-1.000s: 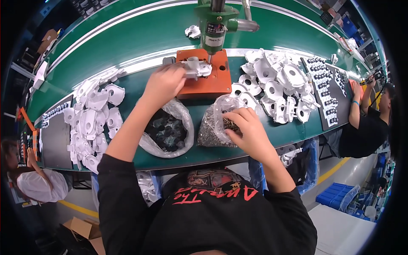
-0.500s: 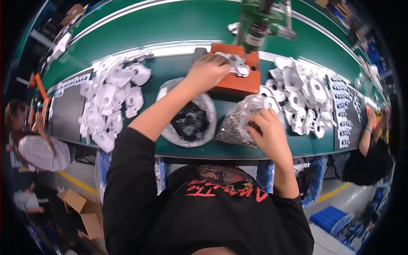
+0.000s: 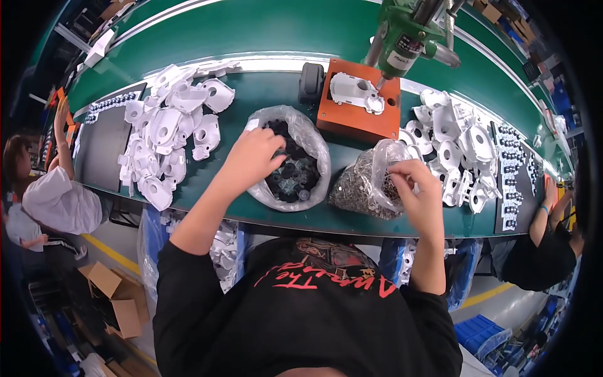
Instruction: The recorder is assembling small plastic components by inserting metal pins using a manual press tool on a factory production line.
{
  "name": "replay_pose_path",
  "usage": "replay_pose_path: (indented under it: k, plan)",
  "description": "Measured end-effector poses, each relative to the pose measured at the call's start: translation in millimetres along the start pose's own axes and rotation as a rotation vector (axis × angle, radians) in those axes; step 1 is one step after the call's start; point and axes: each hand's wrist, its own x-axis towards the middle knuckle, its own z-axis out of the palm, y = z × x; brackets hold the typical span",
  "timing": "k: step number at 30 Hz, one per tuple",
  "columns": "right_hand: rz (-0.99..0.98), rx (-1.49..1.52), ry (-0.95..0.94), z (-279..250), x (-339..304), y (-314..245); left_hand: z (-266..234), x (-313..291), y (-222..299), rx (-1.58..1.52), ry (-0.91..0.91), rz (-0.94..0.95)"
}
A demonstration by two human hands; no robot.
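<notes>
My left hand point(image 3: 256, 156) hangs over the left rim of a clear plastic bag point(image 3: 319, 154) of small black parts point(image 3: 292, 176). Its thumb and fingers are curved and apart, with nothing seen between them. My right hand point(image 3: 419, 191) is at the mouth of a clear bag of small metal screws point(image 3: 359, 188), fingertips pinched together; whatever they hold is too small to make out. Beyond the bags, a white plastic housing point(image 3: 355, 92) lies on an orange fixture block point(image 3: 342, 125). The tip of a green upright driving machine point(image 3: 405, 47) is close above the housing's right end.
Heaps of white housings point(image 3: 166, 132) lie at left and more housings point(image 3: 449, 141) at right. A black box point(image 3: 311, 81) stands against the fixture. Dark trays point(image 3: 103, 151) hold rows of small parts at both sides. People work at either end; a cardboard box point(image 3: 119, 301) is on the floor.
My left hand has left the white housing on the fixture and come back to the black parts' bag. My right hand stays at the screw bag, its fingers drawn up from inside.
</notes>
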Motion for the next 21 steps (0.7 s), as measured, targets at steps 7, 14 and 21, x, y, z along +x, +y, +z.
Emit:
replay_pose_path:
  k: [7,14,21]
  plan:
    - [-0.098,0.113,0.055,-9.3,10.0,7.3,12.8,-10.8,-1.6,0.117,0.107,0.063]
    - [0.107,0.434,0.161,-19.3,10.7,15.6,-40.2,100.1,25.4,-0.414,0.024,0.002]
    - [0.092,0.478,0.308,-39.6,6.2,33.4,-30.0,228.5,45.1,-0.529,-0.22,0.049]
